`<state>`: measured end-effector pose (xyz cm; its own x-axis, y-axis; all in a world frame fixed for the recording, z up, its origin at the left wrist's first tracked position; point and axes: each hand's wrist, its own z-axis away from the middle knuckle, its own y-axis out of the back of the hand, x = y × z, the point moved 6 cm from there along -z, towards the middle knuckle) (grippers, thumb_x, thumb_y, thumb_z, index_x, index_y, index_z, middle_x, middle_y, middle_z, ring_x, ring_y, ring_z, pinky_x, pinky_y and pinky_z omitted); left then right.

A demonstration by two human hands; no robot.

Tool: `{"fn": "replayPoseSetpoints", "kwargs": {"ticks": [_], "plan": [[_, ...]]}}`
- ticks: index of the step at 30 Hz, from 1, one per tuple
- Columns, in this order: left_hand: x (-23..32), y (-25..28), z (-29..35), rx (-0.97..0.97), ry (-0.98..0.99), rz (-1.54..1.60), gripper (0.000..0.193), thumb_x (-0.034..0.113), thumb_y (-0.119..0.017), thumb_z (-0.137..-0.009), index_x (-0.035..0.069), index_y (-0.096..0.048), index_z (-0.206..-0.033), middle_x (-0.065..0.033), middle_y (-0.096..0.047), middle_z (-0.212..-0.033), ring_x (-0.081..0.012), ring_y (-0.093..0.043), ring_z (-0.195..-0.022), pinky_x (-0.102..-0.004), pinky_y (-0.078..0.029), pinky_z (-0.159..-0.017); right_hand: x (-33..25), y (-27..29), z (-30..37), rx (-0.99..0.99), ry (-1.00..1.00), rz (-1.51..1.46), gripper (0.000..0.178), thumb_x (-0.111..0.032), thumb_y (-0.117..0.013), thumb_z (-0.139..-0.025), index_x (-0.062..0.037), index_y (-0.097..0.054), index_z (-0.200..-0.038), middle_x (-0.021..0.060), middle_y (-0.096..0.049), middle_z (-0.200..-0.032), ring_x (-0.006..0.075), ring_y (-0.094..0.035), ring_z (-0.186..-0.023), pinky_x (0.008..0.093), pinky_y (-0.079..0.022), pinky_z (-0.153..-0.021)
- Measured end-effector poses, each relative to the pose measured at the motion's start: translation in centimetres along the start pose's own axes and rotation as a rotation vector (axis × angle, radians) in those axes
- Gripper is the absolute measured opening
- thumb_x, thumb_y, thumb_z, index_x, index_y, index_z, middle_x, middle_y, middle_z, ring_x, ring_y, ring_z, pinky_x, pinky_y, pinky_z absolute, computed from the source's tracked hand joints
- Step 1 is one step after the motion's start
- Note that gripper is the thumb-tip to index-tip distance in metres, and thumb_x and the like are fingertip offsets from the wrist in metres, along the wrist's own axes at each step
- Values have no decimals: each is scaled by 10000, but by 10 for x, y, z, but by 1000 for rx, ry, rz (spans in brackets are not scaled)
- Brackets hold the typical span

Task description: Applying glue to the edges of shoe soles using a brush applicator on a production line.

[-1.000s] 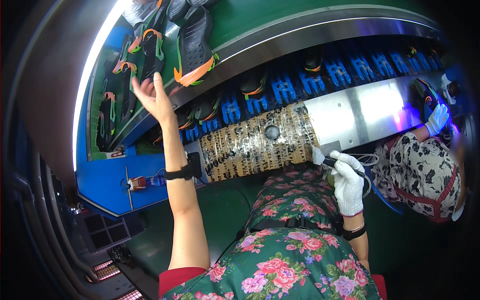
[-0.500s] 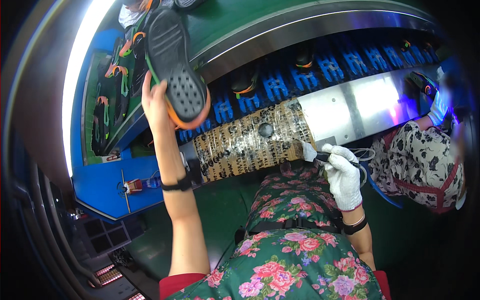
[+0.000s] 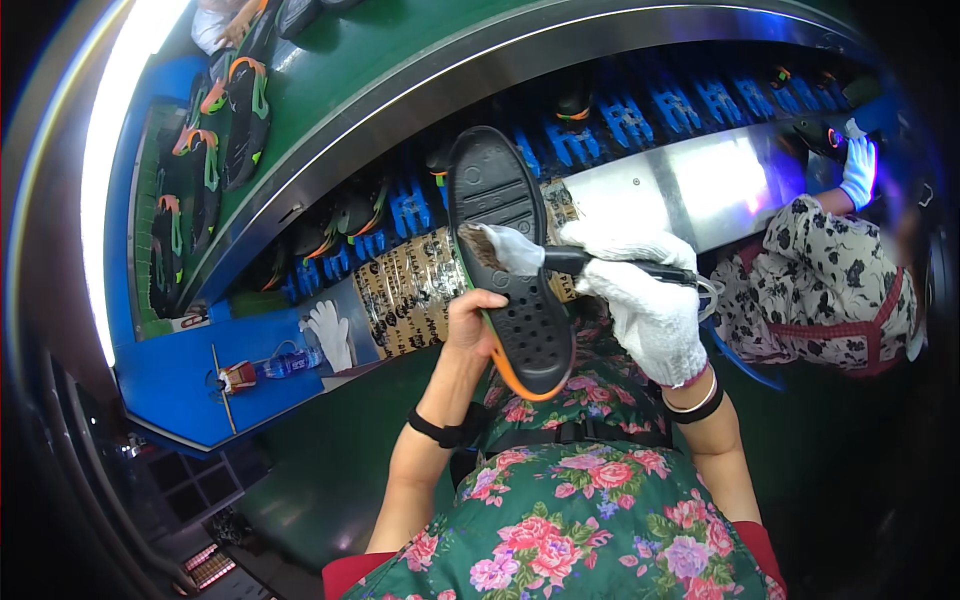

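The bare left hand [image 3: 474, 325] pinches the sole [image 3: 528, 300] at its left edge, thumb on the patterned face, the other fingers mostly hidden. The right hand [image 3: 645, 290], gloved in white, is closed round the handle of the brush [image 3: 562, 260]; its bristles lie against the sole's upper part. The sole is held above the taped cardboard [image 3: 400, 300], near the person's body.

Left hand [image 3: 470, 322], empty near the green belt [image 3: 345, 75] a second ago, now grips a black sole [image 3: 530, 325], brought in over the taped cardboard [image 3: 405, 290]. Right hand's [image 3: 640, 290] brush [image 3: 520, 252] shifts from cardboard edge to sole. White glove [image 3: 329, 336] comes into view left.
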<state>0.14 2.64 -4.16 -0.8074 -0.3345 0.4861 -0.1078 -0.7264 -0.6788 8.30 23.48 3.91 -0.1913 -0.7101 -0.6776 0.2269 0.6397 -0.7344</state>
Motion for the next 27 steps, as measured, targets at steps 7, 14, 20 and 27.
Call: {"fn": "replayPoseSetpoints", "kwargs": {"ticks": [7, 14, 20, 27], "plan": [[-39, 5, 7, -256, 35, 247, 602, 4, -599, -744, -123, -561, -1331, -248, -678, -1271, -364, -696, -1138, -489, -544, -1049, -10, -20, 15, -81, 342, 798, 219, 72, -782, -808, 31, -775, -1023, 137, -764, -1118, 172, -738, -936, 284, -589, -823], [-60, -29, 16, 1, 68, 267, 1103, 949, -333, -839, -4, -593, -1331, -195, -700, -1224, -336, -711, -1044, -464, -573, -945, -2, -3, 27, 58, 301, 571, 199, 84, -775, -788, 59, -770, -985, 161, -781, -1052, 162, -739, -853, 285, -580, -758], [-63, -46, 24, -202, 55, 422, 1058, 933, -267, -870, 43, -547, -1367, -184, -686, -1216, -347, -711, -989, -480, -599, -874, 1, -5, 40, 69, 390, 698, 203, 57, -763, -842, 40, -777, -1044, 118, -779, -976, 47, -616, -566, 215, -467, -494], [-61, -29, 28, -177, -80, 348, 890, 805, -277, -985, 109, -470, -1505, -87, -601, -1409, -261, -610, -1246, -432, -503, -1067, -18, -22, 30, 29, 540, 994, 293, 14, -764, -822, -22, -776, -1113, 118, -775, -1088, 188, -717, -832, 309, -556, -723]]}}
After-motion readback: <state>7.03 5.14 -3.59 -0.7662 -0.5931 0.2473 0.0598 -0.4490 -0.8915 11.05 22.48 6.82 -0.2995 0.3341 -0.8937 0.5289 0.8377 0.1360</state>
